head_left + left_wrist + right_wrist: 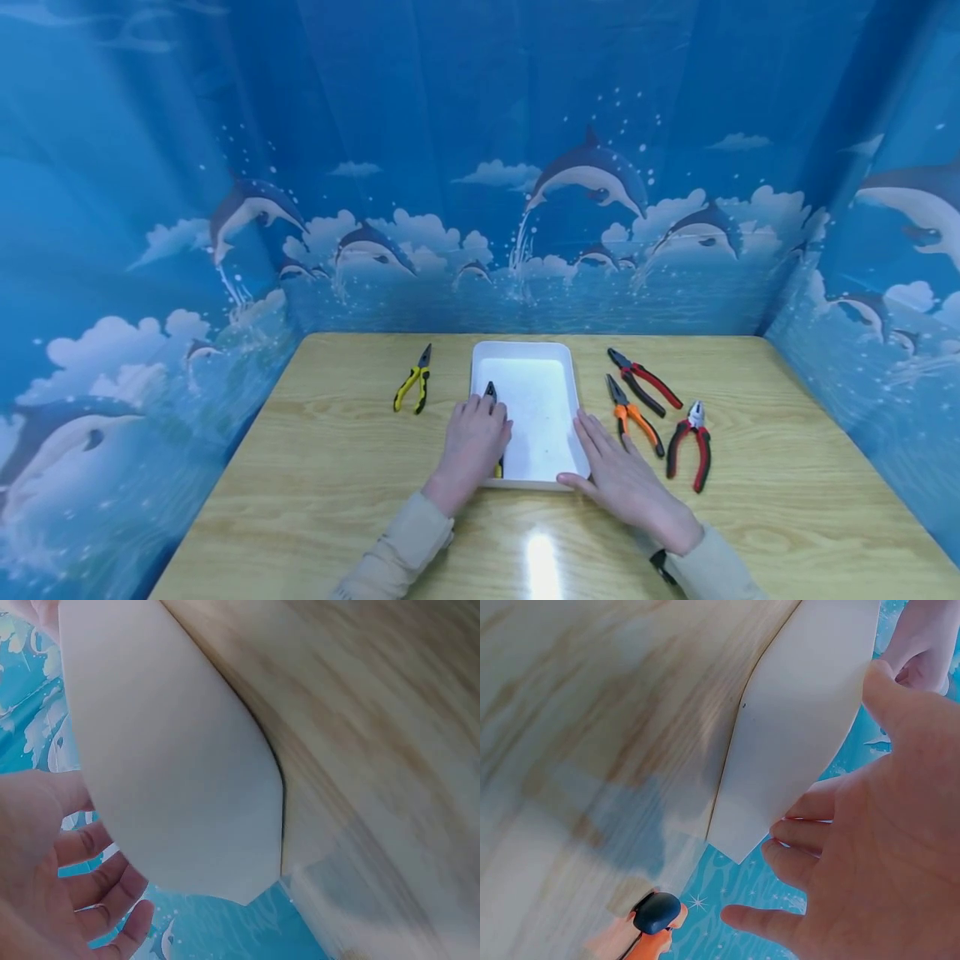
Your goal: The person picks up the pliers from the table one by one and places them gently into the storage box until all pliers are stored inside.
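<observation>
A shallow white tray (pixel 536 421) lies on the table in front of me. My left hand (pixel 475 429) reaches over its left wall, back of the hand up and fingers curled down around pliers (pixel 491 390). Their dark nose shows beyond the fingers and a bit of yellow handle below; the middle is hidden. In the left wrist view the tray wall (pixel 172 765) covers the grip, with the outer fingers (pixel 105 885) loosely bent. My right hand (pixel 611 467) rests along the tray's lower right edge, its fingers extended and thumb at the front corner.
Yellow-and-black pliers (pixel 415 382) lie left of the tray. To its right are orange-handled pliers (pixel 633 417), red-and-black pliers (pixel 647 382) and another red-and-black pair (pixel 692 446). A blue dolphin-print curtain (pixel 465 167) surrounds the wooden table (pixel 337 467).
</observation>
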